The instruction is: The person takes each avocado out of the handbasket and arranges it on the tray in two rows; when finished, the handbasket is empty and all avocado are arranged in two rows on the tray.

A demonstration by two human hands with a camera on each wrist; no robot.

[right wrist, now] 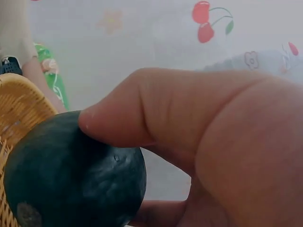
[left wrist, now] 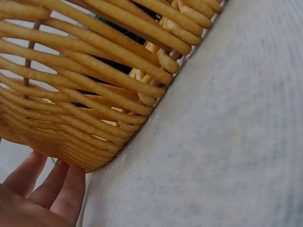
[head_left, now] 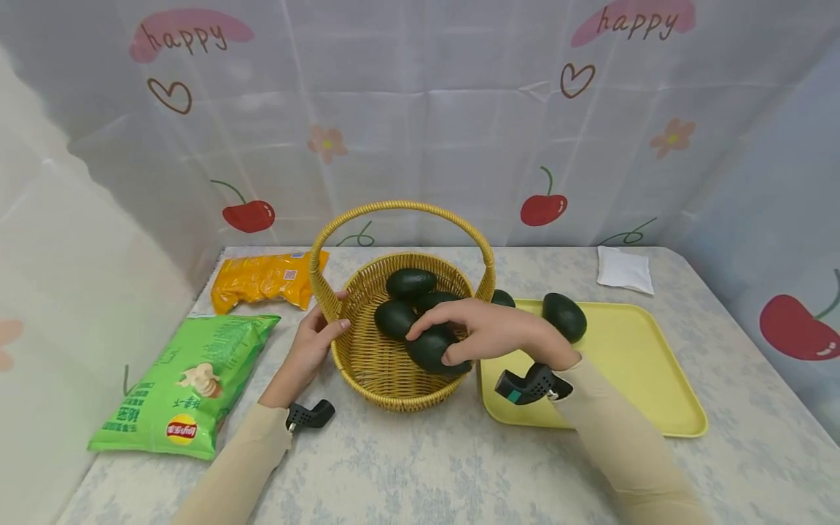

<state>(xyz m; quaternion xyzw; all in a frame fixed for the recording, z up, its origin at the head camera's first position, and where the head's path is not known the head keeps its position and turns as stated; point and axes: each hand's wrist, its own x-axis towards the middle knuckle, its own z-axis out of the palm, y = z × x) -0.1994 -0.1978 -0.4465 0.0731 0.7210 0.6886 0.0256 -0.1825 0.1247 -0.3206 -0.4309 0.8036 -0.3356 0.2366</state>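
Note:
A yellow wicker basket (head_left: 367, 368) with a tall arched handle stands in the middle of the table. My left hand (head_left: 312, 348) grips its left rim by the foot of the handle, thumb over the edge; in the left wrist view the fingers (left wrist: 68, 194) press the woven outside. Over the basket's right side, my right hand (head_left: 499, 328) pinches a dark green avocado (head_left: 429, 351) between thumb and fingers. Its smooth rounded end fills the lower left of the right wrist view. Several more avocados (head_left: 411, 283) lie in the basket, one partly hidden by the right hand.
Right of the basket lies a yellow tray (head_left: 636, 372) bearing an avocado (head_left: 564, 318); another avocado (head_left: 503, 298) shows behind the handle's foot. A green chip bag (head_left: 190, 379) and an orange packet (head_left: 262, 281) are on the left. At the back right sits a white packet (head_left: 625, 270).

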